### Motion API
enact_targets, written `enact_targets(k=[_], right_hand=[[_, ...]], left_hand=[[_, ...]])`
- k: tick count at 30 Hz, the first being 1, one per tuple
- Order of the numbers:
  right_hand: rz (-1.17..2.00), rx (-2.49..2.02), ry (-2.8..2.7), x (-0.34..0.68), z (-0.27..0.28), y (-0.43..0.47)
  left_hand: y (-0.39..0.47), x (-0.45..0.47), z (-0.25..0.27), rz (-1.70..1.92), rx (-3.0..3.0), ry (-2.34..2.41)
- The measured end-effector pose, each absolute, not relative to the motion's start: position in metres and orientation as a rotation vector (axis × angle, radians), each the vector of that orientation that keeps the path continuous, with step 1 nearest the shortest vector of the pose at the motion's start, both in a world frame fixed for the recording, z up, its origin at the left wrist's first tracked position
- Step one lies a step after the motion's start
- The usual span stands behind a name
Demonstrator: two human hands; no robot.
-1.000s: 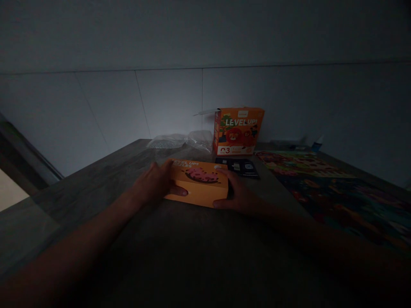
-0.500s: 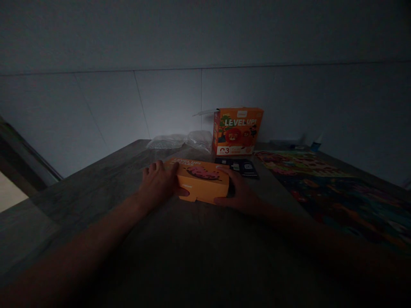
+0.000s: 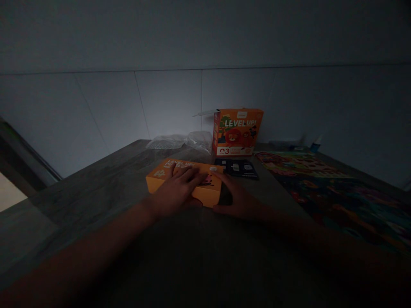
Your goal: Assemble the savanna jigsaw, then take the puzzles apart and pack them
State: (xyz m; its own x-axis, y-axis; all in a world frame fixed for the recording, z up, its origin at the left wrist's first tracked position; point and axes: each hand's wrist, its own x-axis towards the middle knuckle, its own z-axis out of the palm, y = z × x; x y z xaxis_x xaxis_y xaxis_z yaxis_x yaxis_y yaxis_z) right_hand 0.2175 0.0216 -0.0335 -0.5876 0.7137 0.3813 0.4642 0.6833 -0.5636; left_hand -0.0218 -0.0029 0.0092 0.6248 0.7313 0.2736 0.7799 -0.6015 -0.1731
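Note:
A long orange puzzle box (image 3: 153,183) lies on the table, printed "LEVEL UP!" with a pale puzzle-piece mark at its left end. My left hand (image 3: 176,186) is laid across the middle of its top, fingers forward, with the thumb low on the front side. It hides part of the lettering and the pink picture. At the right end my right hand (image 3: 239,196) grips the box, one finger near the round white sticker on top and the thumb at the lower front corner. The other right fingers are mostly hidden.
Behind stands a larger orange "LEVEL UP!" box (image 3: 239,132) with its flap open. Crumpled clear plastic (image 3: 173,141) lies left of it. A dark printed sheet (image 3: 237,168) sits before it. Colourful puzzle pictures (image 3: 324,192) cover the right side, near a blue-and-white bottle (image 3: 315,145).
My left hand has slid right, from the box's left end to the middle of its top. The box has shifted slightly left and nearer, and my right hand stays at its right end.

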Motion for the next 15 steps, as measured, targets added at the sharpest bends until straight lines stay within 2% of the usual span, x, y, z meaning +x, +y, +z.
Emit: enact_targets(k=[6, 15], right_hand=[[0.569, -0.894, -2.409, 0.218, -0.035, 0.016], [0.38, -1.021, -2.577, 0.213, -0.031, 0.011]], left_hand=[[-0.015, -0.009, 0.014, -0.265, -2.696, -0.918], [0.007, -0.032, 0.007, -0.2, -2.453, -1.312]])
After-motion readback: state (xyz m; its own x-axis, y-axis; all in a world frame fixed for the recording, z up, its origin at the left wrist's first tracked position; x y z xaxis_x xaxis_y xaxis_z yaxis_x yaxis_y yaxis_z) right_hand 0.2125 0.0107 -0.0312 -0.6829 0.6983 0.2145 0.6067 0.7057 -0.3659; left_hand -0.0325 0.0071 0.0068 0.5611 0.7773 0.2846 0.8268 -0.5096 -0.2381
